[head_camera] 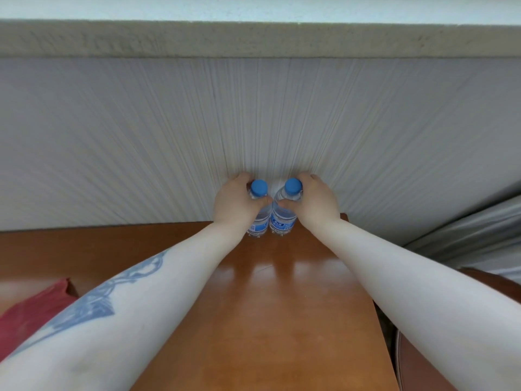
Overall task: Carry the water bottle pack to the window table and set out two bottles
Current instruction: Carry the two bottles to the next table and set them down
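Two clear water bottles with blue caps stand upright side by side at the far edge of a brown wooden table (282, 320), close to the wall. My left hand (234, 201) is wrapped around the neck of the left bottle (260, 221). My right hand (317, 200) grips the neck of the right bottle (282, 218). Both bottle bases rest on the tabletop and the two bottles nearly touch. The bottle pack is not in view.
A pale ribbed wall panel (253, 122) rises just behind the bottles, topped by a stone window sill (253, 38). A red cushion (31, 309) lies at the left. A brown chair back (417, 356) and grey curtain folds (479, 232) are at the right.
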{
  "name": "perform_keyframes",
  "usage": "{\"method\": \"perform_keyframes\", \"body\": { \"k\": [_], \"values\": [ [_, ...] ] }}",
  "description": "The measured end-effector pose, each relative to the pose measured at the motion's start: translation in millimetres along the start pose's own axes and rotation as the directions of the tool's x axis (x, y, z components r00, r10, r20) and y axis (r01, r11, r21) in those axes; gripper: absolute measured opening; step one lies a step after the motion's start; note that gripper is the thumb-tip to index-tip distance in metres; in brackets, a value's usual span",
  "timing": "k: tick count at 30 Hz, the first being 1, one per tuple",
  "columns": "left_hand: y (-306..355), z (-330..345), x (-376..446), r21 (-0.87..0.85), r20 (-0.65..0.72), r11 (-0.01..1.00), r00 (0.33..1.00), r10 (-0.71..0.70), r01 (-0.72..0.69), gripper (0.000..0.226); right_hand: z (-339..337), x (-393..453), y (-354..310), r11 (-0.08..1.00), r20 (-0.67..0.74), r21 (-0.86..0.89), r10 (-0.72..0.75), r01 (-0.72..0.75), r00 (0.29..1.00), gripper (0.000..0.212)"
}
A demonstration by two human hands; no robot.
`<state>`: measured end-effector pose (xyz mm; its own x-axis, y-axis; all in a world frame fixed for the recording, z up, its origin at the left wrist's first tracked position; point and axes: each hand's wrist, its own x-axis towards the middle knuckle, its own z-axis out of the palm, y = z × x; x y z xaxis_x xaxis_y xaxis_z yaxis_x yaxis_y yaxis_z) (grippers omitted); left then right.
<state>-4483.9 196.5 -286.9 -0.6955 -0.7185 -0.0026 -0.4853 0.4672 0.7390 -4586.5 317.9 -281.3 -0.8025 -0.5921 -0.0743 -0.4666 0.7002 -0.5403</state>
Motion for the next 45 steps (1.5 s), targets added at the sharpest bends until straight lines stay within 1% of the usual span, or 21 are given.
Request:
{"method": "perform_keyframes", "body": {
  "k": [4,9,11,13,14,16,18,20,22,23,24,26,28,30,34,36,39,41,43,45],
  "values": [
    [-6,-2,0,-0.058,0.047,0.998,0.998,0.028,-0.025,0.046,2,0,-2,1.000,-0.004,-0.017,-0.009,0.009,1.000,0.052],
    [-6,-8,6,-0.122,0.216,0.989,0.971,0.106,-0.081,0.053,0,1,1,1.000,0.012,-0.010,-0.020,0.020,1.000,0.056],
    [-7,-10,9,-0.082,0.258,0.987,0.953,0.157,-0.140,0.050,-1,0,1,0.999,0.022,-0.001,-0.033,0.033,0.999,0.055],
    [-10,-14,12,-0.008,0.273,0.979,0.941,0.200,-0.206,0.051,-3,0,3,0.998,0.042,0.015,-0.053,0.053,0.998,0.053],
    [-12,-16,13,0.008,0.271,0.977,0.941,0.203,-0.213,0.054,-4,0,3,0.997,0.062,0.030,-0.066,0.064,0.996,0.052],
    [-16,-18,11,-0.017,0.249,0.982,0.950,0.187,-0.189,0.057,-6,0,4,0.994,0.111,0.068,-0.096,0.089,0.989,0.049],
    [-21,-18,6,-0.059,0.182,0.988,0.971,0.152,-0.144,0.062,-8,0,3,0.993,0.133,0.084,-0.099,0.088,0.986,0.049],
    [-26,-17,0,-0.093,0.115,0.992,0.989,0.092,-0.081,0.067,-8,-1,1,0.993,0.120,0.102,-0.064,0.052,0.991,0.057],
    [-31,-16,-3,-0.076,0.115,0.997,0.993,0.032,-0.024,0.075,-6,-2,-1,0.996,0.114,0.093,-0.019,0.008,0.993,0.062],
    [-33,-15,-4,-0.062,0.130,0.998,0.991,0.013,-0.005,0.077,-4,-2,-3,0.998,0.118,0.070,-0.003,-0.005,0.993,0.060],
    [-34,-13,-4,-0.056,0.141,0.998,0.990,0.002,0.006,0.076,-2,-2,-4,0.999,0.121,0.051,0.008,-0.015,0.993,0.056],
    [-34,-10,-4,-0.075,0.142,0.997,0.990,0.004,0.006,0.066,1,-1,-6,0.999,0.120,0.045,0.008,-0.014,0.993,0.053],
    [-32,-8,-4,-0.090,0.133,0.996,0.991,0.028,-0.016,0.056,1,-1,-8,0.999,0.122,0.042,-0.002,-0.003,0.993,0.053],
    [-31,-7,-4,-0.076,0.142,0.996,0.989,0.050,-0.039,0.052,0,-3,-5,0.998,0.118,0.060,-0.010,0.003,0.993,0.052],
    [-32,-7,-2,-0.040,0.164,0.996,0.983,0.083,-0.077,0.051,-3,-3,-1,0.997,0.132,0.073,-0.040,0.030,0.991,0.050],
    [-34,-6,-3,-0.042,0.155,0.997,0.985,0.075,-0.069,0.052,-1,-4,-2,0.998,0.116,0.057,-0.043,0.036,0.992,0.051],
    [-31,2,-13,-0.101,0.065,0.995,0.998,0.022,-0.016,0.049,6,-9,-1,0.998,0.058,0.045,-0.036,0.033,0.998,0.052],
    [-28,9,-20,-0.150,0.003,0.989,1.000,-0.006,0.007,0.048,9,-12,-1,0.997,0.026,0.071,-0.024,0.022,0.999,0.055],
    [-27,12,-22,-0.175,-0.014,0.984,1.000,-0.022,0.020,0.049,10,-13,0,0.997,0.021,0.082,-0.012,0.010,1.000,0.059],
    [-29,12,-20,-0.160,0.002,0.987,1.000,-0.020,0.020,0.051,10,-11,1,0.998,0.033,0.065,-0.007,0.004,0.999,0.061]
  ]
}}
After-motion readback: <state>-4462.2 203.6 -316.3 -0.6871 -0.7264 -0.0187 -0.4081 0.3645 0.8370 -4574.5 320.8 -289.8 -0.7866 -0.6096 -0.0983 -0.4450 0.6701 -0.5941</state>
